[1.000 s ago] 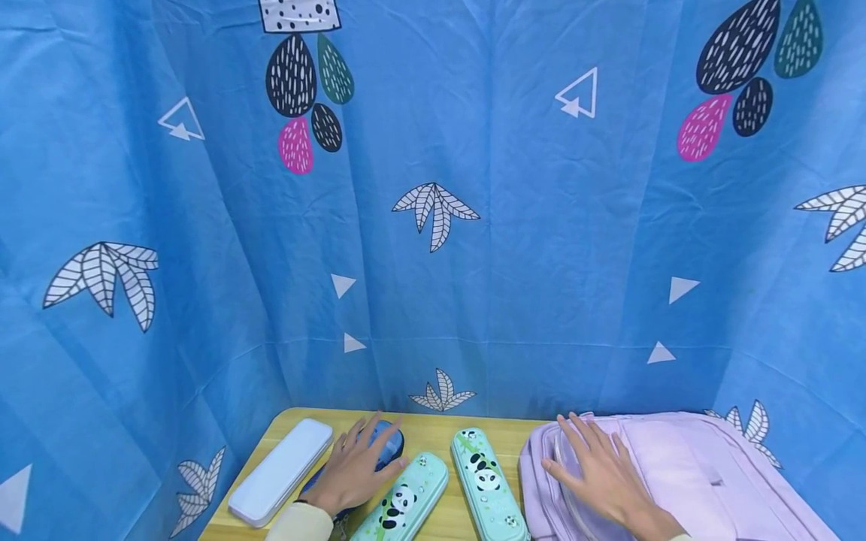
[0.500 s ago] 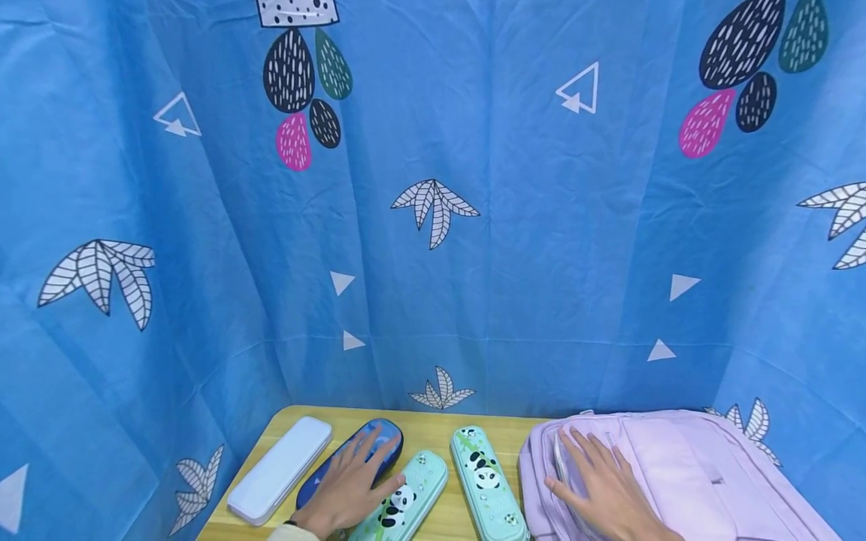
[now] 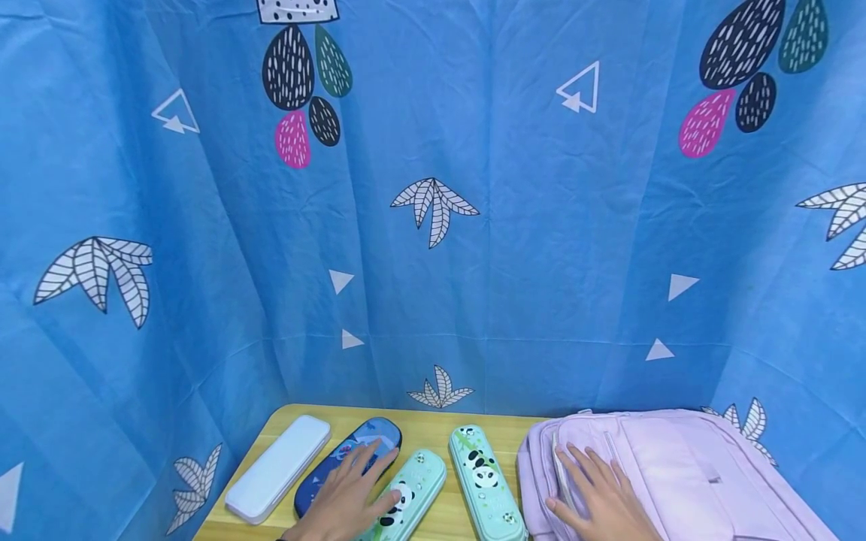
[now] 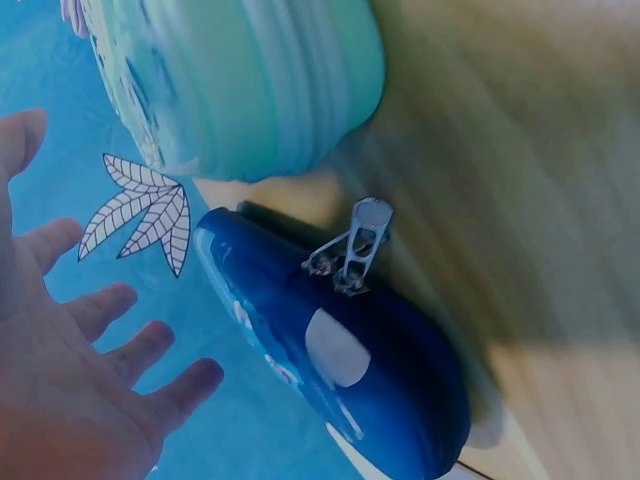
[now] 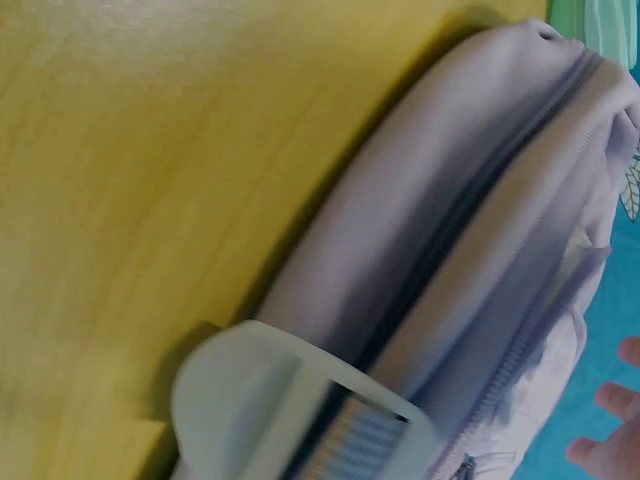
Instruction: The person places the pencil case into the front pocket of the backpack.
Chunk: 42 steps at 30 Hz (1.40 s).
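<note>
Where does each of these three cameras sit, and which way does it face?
Head: worn on the head, facing forward and down at a blue curtain and a table; the left hand and right hand both show.
Left wrist: worn there, facing a dark blue case and a mint case; the left hand shows at the left edge.
Right wrist: worn there, facing a lilac bag and the table; some fingers show at the right edge.
Head and right wrist share the lilac bag.
</note>
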Each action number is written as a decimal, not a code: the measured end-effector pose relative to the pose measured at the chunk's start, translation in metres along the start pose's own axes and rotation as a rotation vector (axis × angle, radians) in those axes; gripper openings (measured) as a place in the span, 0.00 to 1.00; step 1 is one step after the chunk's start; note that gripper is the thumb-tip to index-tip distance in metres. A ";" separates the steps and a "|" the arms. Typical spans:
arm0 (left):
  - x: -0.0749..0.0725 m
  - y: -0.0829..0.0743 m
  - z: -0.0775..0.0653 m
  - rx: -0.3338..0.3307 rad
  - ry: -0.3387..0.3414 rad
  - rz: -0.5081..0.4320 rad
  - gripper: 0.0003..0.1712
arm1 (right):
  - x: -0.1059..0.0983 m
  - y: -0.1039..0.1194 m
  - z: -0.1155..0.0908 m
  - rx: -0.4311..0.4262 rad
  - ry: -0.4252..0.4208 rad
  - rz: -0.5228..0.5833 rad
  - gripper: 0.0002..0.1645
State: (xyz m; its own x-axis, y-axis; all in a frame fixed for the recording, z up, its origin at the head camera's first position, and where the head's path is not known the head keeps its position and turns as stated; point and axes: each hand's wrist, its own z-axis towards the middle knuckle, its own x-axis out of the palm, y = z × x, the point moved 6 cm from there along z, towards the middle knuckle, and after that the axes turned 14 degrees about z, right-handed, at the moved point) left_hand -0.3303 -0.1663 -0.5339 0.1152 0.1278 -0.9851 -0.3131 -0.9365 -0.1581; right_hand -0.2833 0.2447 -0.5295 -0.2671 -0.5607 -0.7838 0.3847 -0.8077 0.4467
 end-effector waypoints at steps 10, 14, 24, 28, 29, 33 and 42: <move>0.014 0.000 -0.008 -0.020 0.069 -0.047 0.44 | 0.013 -0.006 -0.010 0.047 0.025 0.008 0.47; 0.017 0.000 -0.012 0.001 0.070 -0.043 0.45 | 0.017 -0.008 -0.014 0.050 0.028 0.004 0.47; 0.037 0.000 -0.015 -0.016 0.085 -0.029 0.48 | 0.029 -0.014 -0.023 0.043 0.022 0.011 0.44; 0.043 0.002 -0.016 -0.021 0.091 -0.037 0.47 | 0.032 -0.015 -0.025 0.034 -0.005 0.004 0.42; 0.044 0.003 -0.017 -0.019 0.092 -0.040 0.48 | 0.033 -0.015 -0.025 0.028 -0.013 -0.004 0.42; 0.048 0.005 -0.019 -0.011 0.090 -0.053 0.48 | 0.035 -0.016 -0.026 0.036 -0.019 -0.010 0.40; 0.059 0.007 -0.025 0.018 0.079 -0.062 0.51 | 0.036 -0.017 -0.027 0.033 -0.030 -0.009 0.37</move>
State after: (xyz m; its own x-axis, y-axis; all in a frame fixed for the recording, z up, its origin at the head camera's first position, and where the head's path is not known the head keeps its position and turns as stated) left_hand -0.3018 -0.1737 -0.5915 0.2088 0.1584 -0.9650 -0.3197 -0.9215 -0.2204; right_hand -0.2754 0.2433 -0.5769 -0.2972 -0.5585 -0.7744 0.3534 -0.8178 0.4543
